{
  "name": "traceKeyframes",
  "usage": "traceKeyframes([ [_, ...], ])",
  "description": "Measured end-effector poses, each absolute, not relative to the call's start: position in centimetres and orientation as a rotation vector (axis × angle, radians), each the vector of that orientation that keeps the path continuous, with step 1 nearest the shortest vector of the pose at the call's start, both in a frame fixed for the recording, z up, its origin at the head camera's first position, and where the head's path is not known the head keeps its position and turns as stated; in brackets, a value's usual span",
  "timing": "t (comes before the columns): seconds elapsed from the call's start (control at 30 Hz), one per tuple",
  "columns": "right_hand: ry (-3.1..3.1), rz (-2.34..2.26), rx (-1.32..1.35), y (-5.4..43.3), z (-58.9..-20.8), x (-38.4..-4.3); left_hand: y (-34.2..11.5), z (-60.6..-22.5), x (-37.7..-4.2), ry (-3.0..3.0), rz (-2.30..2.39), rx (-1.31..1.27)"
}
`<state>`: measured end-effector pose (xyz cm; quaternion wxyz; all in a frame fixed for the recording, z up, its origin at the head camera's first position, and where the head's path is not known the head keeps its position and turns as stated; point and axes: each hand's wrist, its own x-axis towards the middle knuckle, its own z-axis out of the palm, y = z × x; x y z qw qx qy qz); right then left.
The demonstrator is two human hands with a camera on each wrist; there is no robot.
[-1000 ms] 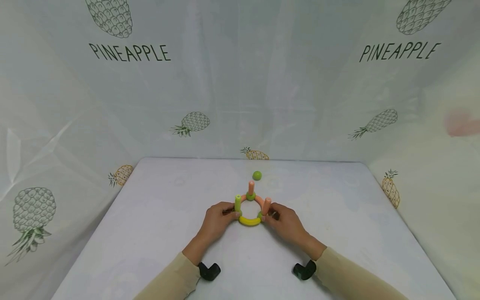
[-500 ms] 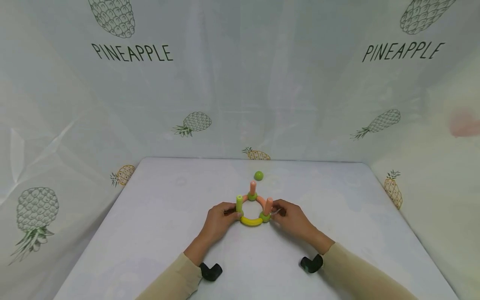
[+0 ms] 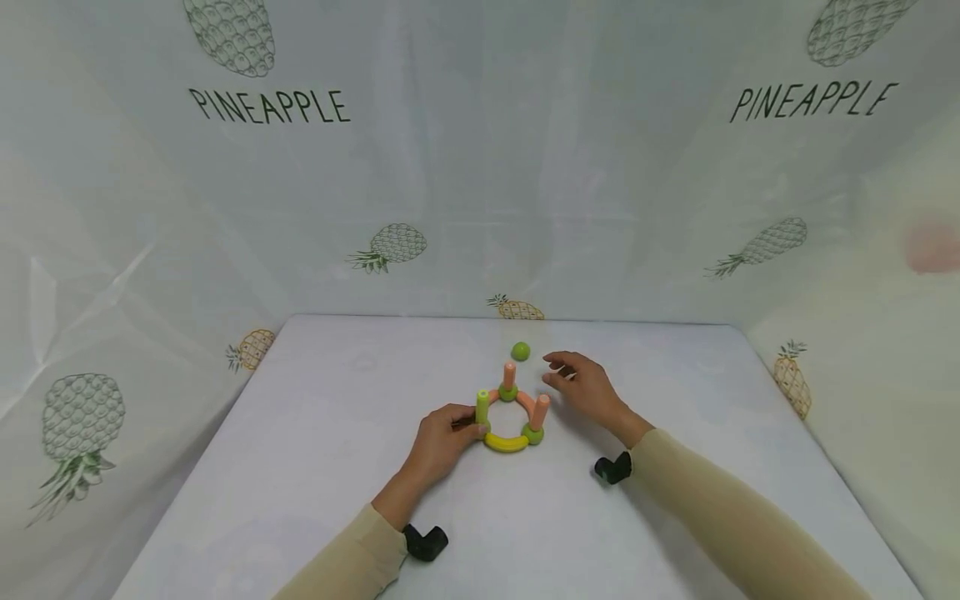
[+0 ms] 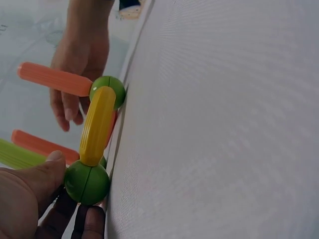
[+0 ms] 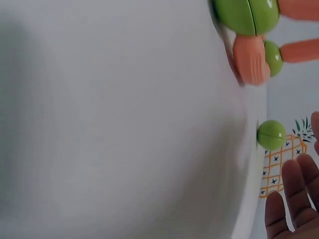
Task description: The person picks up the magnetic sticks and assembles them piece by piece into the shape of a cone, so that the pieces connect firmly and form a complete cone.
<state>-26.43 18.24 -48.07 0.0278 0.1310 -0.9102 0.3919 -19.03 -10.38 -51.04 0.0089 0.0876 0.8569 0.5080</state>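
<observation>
My left hand (image 3: 441, 440) pinches the green ball (image 4: 86, 183) at the left of a ring of toy building pieces, thumb on one side and fingers on the other. A light-green rod (image 3: 482, 406) stands up from that ball. A curved yellow rod (image 3: 507, 444) forms the ring's front, and curved orange rods (image 3: 527, 403) form its other sides. Orange rods rise from the right ball (image 3: 533, 433) and the back ball (image 3: 507, 392). My right hand (image 3: 588, 388) holds nothing; its fingers are loosely spread near a loose green ball (image 5: 271, 134) behind the ring.
The ring sits on a white table (image 3: 337, 467). A pale pineapple-print sheet (image 3: 480, 208) hangs behind it and at both sides. Black wrist-worn devices (image 3: 426, 543) show at both sleeves.
My right hand has let go of the ring's right ball and moved away, back toward the loose green ball. My left hand keeps its grip on the ring.
</observation>
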Motion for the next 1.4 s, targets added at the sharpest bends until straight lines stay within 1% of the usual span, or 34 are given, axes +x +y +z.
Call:
traceKeyframes([
  [0.2,-2.848,1.017,0.566,17.6,-47.5,-29.5,-10.1,-51.2,-19.0,2.667,1.595,0.285],
  [0.37,-2.909,0.847,0.662,17.0,-47.4,-31.3,-9.9,-51.2,-18.9,2.654,1.61,0.298],
  [0.6,-2.97,0.751,0.666,16.8,-48.1,-32.5,-9.5,-51.4,-18.7,2.658,1.599,0.316],
  [0.87,-2.999,0.776,0.589,16.7,-48.9,-33.3,-9.4,-51.8,-18.9,2.664,1.586,0.329],
  [1.03,-2.964,0.866,0.544,16.5,-48.9,-33.2,-9.6,-51.6,-19.0,2.67,1.597,0.323],
  [1.2,-2.899,0.936,0.574,16.3,-48.7,-32.8,-10.0,-51.5,-19.1,2.681,1.599,0.312],
  [1.4,-2.764,0.977,0.669,16.0,-48.2,-31.7,-10.5,-51.6,-19.5,2.706,1.587,0.293],
])
